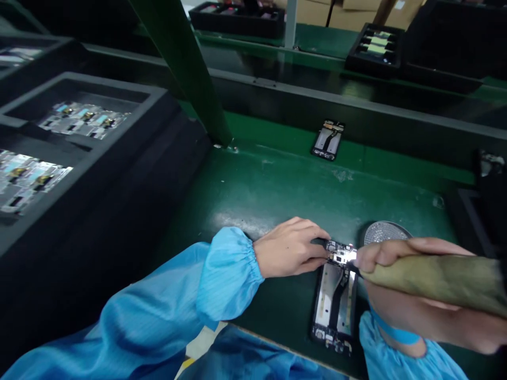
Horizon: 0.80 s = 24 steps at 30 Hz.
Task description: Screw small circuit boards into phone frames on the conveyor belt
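Observation:
An opened phone [322, 303] lies on the green bench, its metal inner plate, black flex cable and upper circuit board showing. My left hand [295, 248] has its fingers bent and pressed against the left side of the board end. In my right hand [423, 311] is a screwdriver [431, 277] with a thick, yellowish wrapped handle. Its dark tip points at the right side of the circuit board [340, 254]; whether it touches a screw is too small to tell. Behind my right hand sits a round dish [386, 232] of tiny metal pieces, partly covered by the fingers.
Another opened phone [328, 140] lies farther back on the bench [273, 184]. Black foam trays [130, 121] with several metal phone parts are stacked at left. A slanted green post [190, 79] rises behind. A black tray [374, 50] stands on the back shelf.

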{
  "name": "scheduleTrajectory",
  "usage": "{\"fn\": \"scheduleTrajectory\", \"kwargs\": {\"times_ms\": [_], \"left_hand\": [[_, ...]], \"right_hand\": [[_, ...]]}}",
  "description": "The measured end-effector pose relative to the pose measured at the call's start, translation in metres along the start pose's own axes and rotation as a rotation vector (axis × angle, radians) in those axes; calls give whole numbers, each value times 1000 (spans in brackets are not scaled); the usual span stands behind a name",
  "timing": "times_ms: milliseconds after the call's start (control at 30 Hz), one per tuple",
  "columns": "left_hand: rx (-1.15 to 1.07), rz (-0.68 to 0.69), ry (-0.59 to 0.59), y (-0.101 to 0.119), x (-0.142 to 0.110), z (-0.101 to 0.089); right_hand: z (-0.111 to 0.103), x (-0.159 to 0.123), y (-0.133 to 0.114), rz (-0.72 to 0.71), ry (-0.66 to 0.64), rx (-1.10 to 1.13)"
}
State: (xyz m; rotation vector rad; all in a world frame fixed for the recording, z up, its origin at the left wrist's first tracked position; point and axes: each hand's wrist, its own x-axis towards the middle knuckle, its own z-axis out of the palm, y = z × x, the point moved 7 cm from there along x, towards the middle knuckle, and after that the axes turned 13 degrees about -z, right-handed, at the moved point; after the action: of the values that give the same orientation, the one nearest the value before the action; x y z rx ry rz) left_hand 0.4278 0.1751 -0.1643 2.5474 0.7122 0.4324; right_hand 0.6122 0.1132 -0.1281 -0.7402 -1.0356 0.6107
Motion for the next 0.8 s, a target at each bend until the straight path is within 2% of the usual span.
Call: {"fn": "scheduleTrajectory", "kwargs": {"times_ms": [100, 167, 333, 533, 733, 800], "left_hand": [[-6, -1, 3, 0, 0, 1], [-8, 0, 4, 0, 0, 0], [-5, 1, 12, 1, 1, 0], [14, 3, 5, 2, 1, 0], [12, -9, -3, 2, 1, 0], [20, -7, -8, 2, 1, 0]], "right_hand": [[36, -3, 8, 16, -65, 27], [43, -3, 13, 67, -64, 36], [34, -4, 17, 78, -62, 23], [41, -11, 17, 5, -28, -42], [36, 11, 11, -17, -122, 6], [31, 18, 10, -52, -92, -19]]}}
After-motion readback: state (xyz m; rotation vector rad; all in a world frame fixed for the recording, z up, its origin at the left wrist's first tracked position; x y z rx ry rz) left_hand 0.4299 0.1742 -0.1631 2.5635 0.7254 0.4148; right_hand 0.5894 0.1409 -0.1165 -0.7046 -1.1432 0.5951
